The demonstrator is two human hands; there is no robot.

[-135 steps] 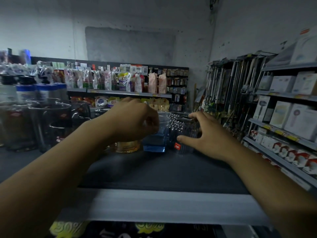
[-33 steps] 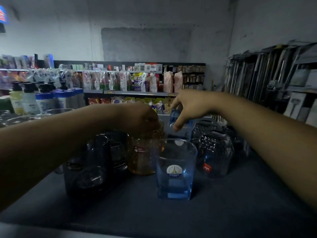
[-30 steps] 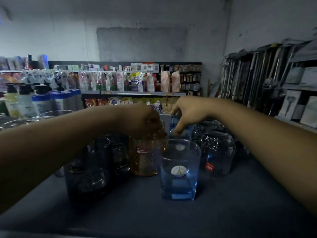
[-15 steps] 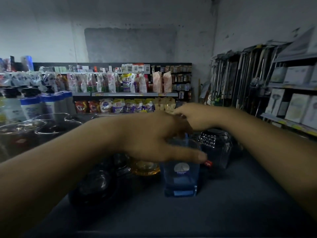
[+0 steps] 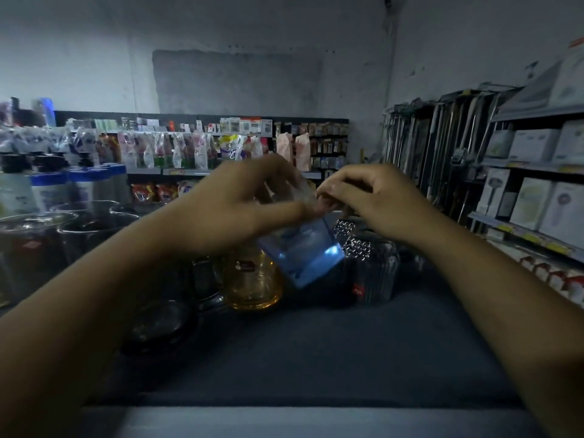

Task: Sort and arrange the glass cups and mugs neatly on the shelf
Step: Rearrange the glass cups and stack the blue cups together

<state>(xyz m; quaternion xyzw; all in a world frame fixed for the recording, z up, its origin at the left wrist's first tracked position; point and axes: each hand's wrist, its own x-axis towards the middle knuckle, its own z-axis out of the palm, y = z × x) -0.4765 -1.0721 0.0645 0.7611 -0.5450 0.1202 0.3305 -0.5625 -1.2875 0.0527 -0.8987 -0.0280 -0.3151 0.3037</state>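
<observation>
My left hand [image 5: 240,203] grips a square blue glass [image 5: 300,251], lifted off the dark shelf top [image 5: 316,358] and tilted with its base toward me. My right hand [image 5: 366,197] pinches at the glass's rim with thumb and fingers; whether it holds the rim I cannot tell. Below stand an amber glass mug [image 5: 252,282], a clear textured glass [image 5: 369,267] with a red sticker, and dark glass mugs [image 5: 164,317] partly hidden by my left arm.
Large clear glass jars [image 5: 47,235] stand at the left of the shelf top, with blue-capped bottles [image 5: 47,191] behind. A white shelf edge [image 5: 284,422] runs along the front. Boxed goods [image 5: 534,197] fill shelves on the right; packaged goods [image 5: 196,150] line the far aisle.
The blue glass stood on the shelf half a second ago; my left hand has now lifted and tilted it. My right hand has come to its rim.
</observation>
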